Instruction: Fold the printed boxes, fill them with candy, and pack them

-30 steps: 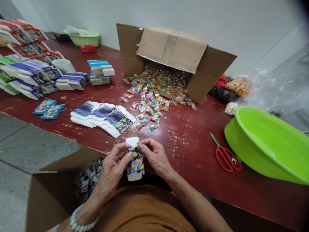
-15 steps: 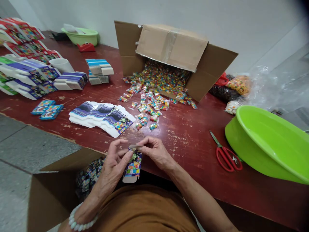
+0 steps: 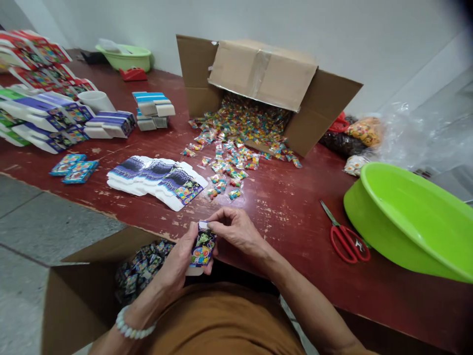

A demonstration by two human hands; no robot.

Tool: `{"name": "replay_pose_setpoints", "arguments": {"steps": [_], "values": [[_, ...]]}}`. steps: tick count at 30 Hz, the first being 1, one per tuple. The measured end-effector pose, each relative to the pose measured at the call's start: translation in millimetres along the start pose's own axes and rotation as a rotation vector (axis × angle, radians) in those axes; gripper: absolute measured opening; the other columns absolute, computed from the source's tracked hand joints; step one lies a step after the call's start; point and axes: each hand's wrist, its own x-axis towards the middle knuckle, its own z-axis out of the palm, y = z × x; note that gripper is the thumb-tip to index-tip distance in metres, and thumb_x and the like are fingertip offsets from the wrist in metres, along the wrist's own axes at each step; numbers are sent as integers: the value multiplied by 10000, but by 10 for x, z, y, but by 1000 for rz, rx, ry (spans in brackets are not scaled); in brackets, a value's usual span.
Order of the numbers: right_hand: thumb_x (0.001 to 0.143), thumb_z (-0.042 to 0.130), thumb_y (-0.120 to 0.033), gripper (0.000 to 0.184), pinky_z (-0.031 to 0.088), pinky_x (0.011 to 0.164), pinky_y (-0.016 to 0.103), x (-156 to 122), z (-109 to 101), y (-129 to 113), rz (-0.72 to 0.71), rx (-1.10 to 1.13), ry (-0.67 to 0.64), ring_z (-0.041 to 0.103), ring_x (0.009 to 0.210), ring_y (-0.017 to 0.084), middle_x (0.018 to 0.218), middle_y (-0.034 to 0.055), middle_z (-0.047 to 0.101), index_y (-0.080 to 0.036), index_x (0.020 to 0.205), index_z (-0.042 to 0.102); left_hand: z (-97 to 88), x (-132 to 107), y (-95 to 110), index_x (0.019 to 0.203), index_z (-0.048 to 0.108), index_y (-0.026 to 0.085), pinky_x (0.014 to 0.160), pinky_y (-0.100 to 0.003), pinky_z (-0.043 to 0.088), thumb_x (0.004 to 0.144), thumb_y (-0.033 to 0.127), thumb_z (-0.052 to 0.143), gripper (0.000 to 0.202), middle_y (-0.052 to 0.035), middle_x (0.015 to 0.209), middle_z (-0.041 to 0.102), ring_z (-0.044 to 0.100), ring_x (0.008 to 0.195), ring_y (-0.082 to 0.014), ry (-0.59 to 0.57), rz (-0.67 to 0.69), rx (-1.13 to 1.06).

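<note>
At the near table edge, my left hand wraps around a small purple printed carton and holds it upright. The fingers of my right hand pinch the carton's top end, where the white flap now lies folded down. A fanned pile of flat purple carton blanks lies on the red table just beyond my hands. Small colourful candy packets are scattered from a cardboard box lying on its side further back.
An open cardboard box with finished small cartons stands below the table at my left. Red-handled scissors and a large green basin are at the right. Stacks of carton blanks, a white cup and a smaller green basin fill the left.
The white top flap, standing up a second ago, has been folded over and pressed shut. My left hand has closed further around the carton.
</note>
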Motion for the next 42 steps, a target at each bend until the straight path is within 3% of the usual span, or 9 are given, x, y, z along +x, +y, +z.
{"name": "replay_pose_setpoints", "arguments": {"steps": [6, 12, 18, 21, 26, 29, 32, 38, 42], "values": [[744, 718, -283, 135, 446, 498, 206, 30, -8, -9, 15, 26, 45, 590, 518, 99, 670, -17, 676, -160, 779, 673, -81, 34, -20, 895, 720, 108, 418, -221, 438, 848, 762, 498, 692, -63, 594, 685, 559, 372, -121, -2, 80, 118], [896, 619, -291, 128, 507, 745, 274, -18, -85, 15, -337, -250, -197, 637, 801, 143, 924, 26, 707, -190, 827, 656, -109, 42, -21, 1415, 493, 214, 391, -230, 447, 869, 672, 558, 715, 0, 638, 684, 594, 374, -153, 10, 106, 153], [825, 584, -86, 160, 469, 852, 324, 6, -151, -53, -553, -885, -255, 569, 890, 180, 990, 51, 653, -195, 914, 660, -57, -15, -57, 1334, 486, 254, 408, -222, 450, 854, 580, 633, 599, 36, 683, 660, 589, 392, -134, 69, 60, 174], [825, 581, -91, 159, 474, 822, 306, 47, -158, -38, -566, -813, -294, 571, 873, 173, 968, 48, 642, -185, 928, 658, -66, -38, -53, 1293, 459, 264, 443, -222, 468, 839, 440, 676, 533, 55, 725, 642, 592, 417, -118, 44, 78, 163], [920, 566, -216, 143, 468, 657, 236, 59, -63, 99, -378, -404, -171, 571, 682, 107, 880, 6, 647, -200, 992, 688, -94, -22, -20, 1308, 461, 242, 462, -241, 477, 820, 373, 682, 551, 40, 786, 637, 591, 450, -117, 19, 119, 163], [898, 636, -255, 95, 485, 719, 253, 60, -27, 134, -461, -360, -144, 600, 773, 126, 901, 18, 646, -198, 904, 712, -64, -10, -19, 1343, 462, 236, 474, -252, 481, 818, 394, 700, 598, 28, 791, 657, 594, 453, -126, 12, 108, 164], [936, 607, -262, 137, 505, 800, 293, 134, -147, 75, -493, -446, -165, 626, 839, 147, 920, 27, 665, -201, 869, 708, -28, -17, -19, 1337, 494, 235, 520, -254, 508, 810, 452, 734, 619, -3, 828, 695, 652, 547, -153, 25, 90, 117], [914, 647, -211, 412, 390, 1071, 522, 450, -636, 85, -407, -1127, 105, 474, 1289, 325, 1446, 149, 554, -196, 1324, 600, -170, -69, 56, 1190, 604, 236, 594, -288, 582, 732, 375, 850, 538, -72, 987, 764, 719, 723, -197, 98, -26, -98], [960, 519, -147, 303, 424, 1016, 484, 516, -704, 269, -354, -1154, 154, 537, 1152, 315, 1271, 186, 649, -156, 1231, 653, -333, -59, 179, 1033, 655, 182, 586, -310, 618, 535, 159, 949, 579, -32, 816, 748, 703, 629, -188, 252, -7, -168]]}}
